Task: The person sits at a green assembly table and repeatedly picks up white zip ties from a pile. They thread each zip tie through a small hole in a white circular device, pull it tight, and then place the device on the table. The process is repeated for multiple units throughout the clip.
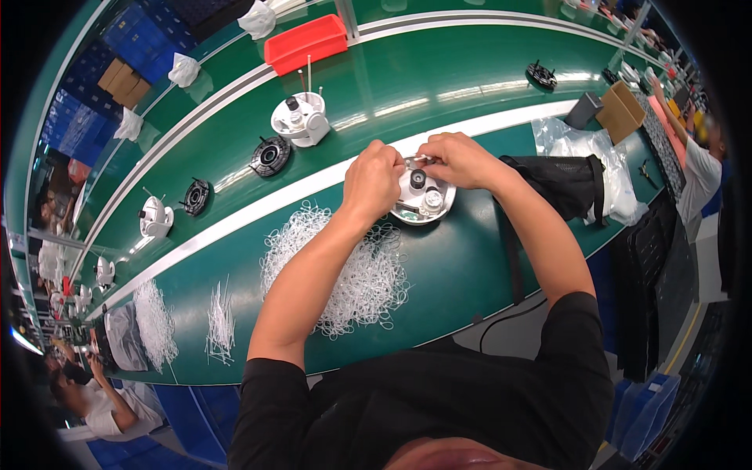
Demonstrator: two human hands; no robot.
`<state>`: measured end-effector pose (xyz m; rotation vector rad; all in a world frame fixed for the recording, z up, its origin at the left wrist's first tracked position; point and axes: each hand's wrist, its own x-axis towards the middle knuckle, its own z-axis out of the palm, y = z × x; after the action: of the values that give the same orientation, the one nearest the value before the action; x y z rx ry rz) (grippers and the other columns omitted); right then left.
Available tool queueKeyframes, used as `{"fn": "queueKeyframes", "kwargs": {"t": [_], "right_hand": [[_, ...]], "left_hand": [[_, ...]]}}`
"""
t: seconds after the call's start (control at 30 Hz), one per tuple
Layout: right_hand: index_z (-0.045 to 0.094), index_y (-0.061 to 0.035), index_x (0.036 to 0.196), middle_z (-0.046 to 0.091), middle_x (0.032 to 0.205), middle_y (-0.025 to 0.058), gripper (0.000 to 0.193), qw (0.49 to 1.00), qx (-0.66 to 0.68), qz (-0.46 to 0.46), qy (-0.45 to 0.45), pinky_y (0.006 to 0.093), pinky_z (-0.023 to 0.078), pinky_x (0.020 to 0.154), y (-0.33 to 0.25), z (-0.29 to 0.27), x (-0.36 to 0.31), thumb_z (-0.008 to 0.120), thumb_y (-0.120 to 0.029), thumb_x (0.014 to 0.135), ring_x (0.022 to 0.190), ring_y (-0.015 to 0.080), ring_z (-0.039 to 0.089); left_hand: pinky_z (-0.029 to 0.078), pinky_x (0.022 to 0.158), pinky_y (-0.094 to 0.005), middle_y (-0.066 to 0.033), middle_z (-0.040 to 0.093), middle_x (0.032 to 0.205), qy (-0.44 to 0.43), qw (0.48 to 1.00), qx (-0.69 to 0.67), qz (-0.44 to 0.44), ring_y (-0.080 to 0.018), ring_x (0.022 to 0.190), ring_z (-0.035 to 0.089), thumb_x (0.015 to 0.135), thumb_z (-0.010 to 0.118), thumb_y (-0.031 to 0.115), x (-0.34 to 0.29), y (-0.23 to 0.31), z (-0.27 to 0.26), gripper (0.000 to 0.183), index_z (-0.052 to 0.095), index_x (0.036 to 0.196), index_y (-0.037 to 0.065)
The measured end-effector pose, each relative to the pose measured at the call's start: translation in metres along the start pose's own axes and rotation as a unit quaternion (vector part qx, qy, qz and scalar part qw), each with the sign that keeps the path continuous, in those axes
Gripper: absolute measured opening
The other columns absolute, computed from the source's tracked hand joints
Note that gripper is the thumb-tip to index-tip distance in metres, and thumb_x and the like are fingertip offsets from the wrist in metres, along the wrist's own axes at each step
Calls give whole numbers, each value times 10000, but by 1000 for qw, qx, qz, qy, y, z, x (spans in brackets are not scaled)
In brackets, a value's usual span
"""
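In front of me on the green bench sits a round white plastic housing point(405, 213) with a black ring-shaped lens part point(418, 178) and a smaller clear-and-white round part point(432, 202) inside it. My left hand point(374, 176) is closed at the housing's upper left rim, its fingers curled together. My right hand point(457, 160) pinches at the far rim, thumb and fingertips close to the left ones. Whatever lies between the fingertips of either hand is too small or hidden to name. A heap of thin white looped strips point(360, 274) lies beside my left forearm.
Straight white strips lie in a bundle point(221, 325) and a larger pile point(155, 321) to the left. Beyond a white strip, the green belt carries another white housing point(301, 121) and black round parts point(270, 156). A black bag point(556, 184) and plastic bags point(619, 184) lie right.
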<state>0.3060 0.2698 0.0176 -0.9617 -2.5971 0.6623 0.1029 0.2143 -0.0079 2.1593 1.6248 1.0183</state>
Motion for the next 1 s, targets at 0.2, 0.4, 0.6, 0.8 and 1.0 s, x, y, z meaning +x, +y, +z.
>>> {"fn": "queueKeyframes", "kwargs": {"t": [0.2, 0.4, 0.6, 0.8, 1.0], "right_hand": [[612, -45, 1068, 613, 905, 114, 283, 998, 22, 41, 36, 396, 496, 769, -11, -3, -1, 707, -116, 812, 867, 292, 629], [642, 42, 989, 679, 807, 132, 261, 942, 205, 266, 11, 347, 528, 615, 6, 19, 4, 665, -201, 894, 715, 202, 662], [651, 49, 914, 675, 747, 125, 217, 900, 205, 300, 241, 323, 541, 517, 33, 0, 50, 627, -167, 914, 575, 173, 642], [624, 35, 923, 648, 705, 116, 279, 863, 167, 357, 315, 308, 508, 432, 116, -6, 90, 633, -244, 931, 489, 187, 614], [617, 89, 1148, 653, 1117, 259, 517, 782, -73, 351, 509, 448, 482, 926, 24, 24, 82, 632, -377, 926, 1054, 400, 620]], "left_hand": [[504, 651, -374, -113, 625, 828, 22, 996, -89, -10, -249, 721, 639, 826, 722, 118, 0, -16, -9, 138, 662, 877, 4], [548, 495, -286, -160, 669, 922, 200, 865, -321, -329, -178, 666, 660, 969, 591, 312, 26, -83, -67, 402, 635, 994, -86], [615, 584, -340, -244, 573, 1152, 182, 765, -435, -439, -308, 832, 698, 1022, 488, 355, 36, -115, -86, 562, 453, 1233, -164], [624, 633, -393, -245, 596, 1108, 154, 733, -528, -400, -332, 802, 688, 1045, 405, 281, 41, -145, -66, 457, 473, 1222, -135], [617, 654, -333, -212, 632, 1011, 119, 763, -510, -379, -256, 782, 687, 960, 393, 135, 28, -151, -72, 359, 474, 1168, -147]]}}
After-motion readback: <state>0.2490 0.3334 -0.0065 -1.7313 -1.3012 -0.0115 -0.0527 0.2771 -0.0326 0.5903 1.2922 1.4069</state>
